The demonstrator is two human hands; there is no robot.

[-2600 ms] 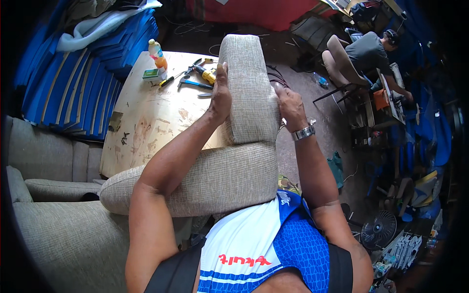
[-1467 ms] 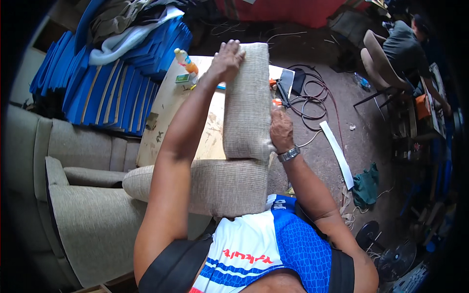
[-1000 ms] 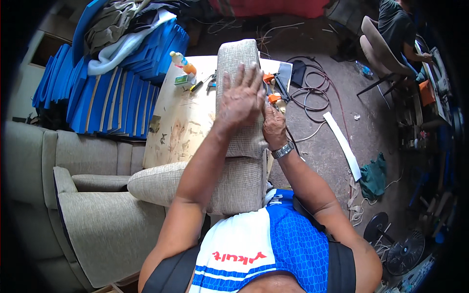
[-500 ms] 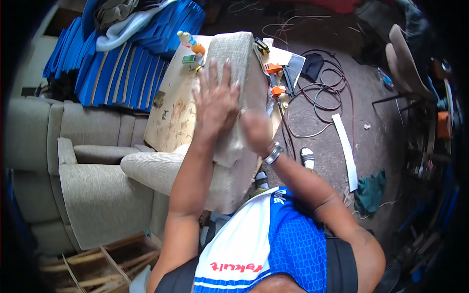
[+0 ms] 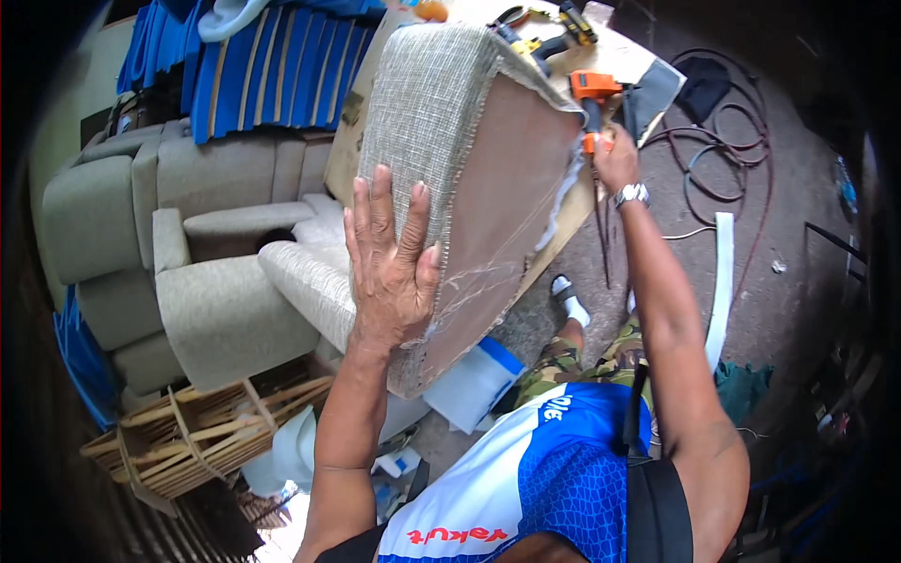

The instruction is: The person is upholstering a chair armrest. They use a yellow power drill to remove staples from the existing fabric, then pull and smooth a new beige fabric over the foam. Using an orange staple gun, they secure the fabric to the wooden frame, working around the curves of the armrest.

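A grey woven-fabric upholstered sofa part [image 5: 418, 98] lies on the plywood table, its brown backing [image 5: 511, 178] now facing up and right. My left hand [image 5: 389, 272] rests flat on its fabric side near the edge, fingers stretched out, holding nothing. Off the far right side of the piece, my right hand [image 5: 617, 161] is closed at the orange lower end of an orange-and-black air staple gun [image 5: 594, 86]. The gun still lies on the table; part of its grip is hidden by my fingers. Loose pale threads cross the backing.
Yellow-and-black tools [image 5: 574, 23] lie at the table's far edge. A hose [image 5: 755, 141] coils on the floor at right, near a white strip [image 5: 721, 281]. Grey sofa sections [image 5: 225, 319] stand at left, with blue foam pads [image 5: 282, 70] behind and a wooden frame [image 5: 202, 422] nearer.
The upholstered piece has tilted so its brown backing shows broadly. My left hand has shifted nearer along it. My right hand has left the piece's side and reached right to the staple gun.
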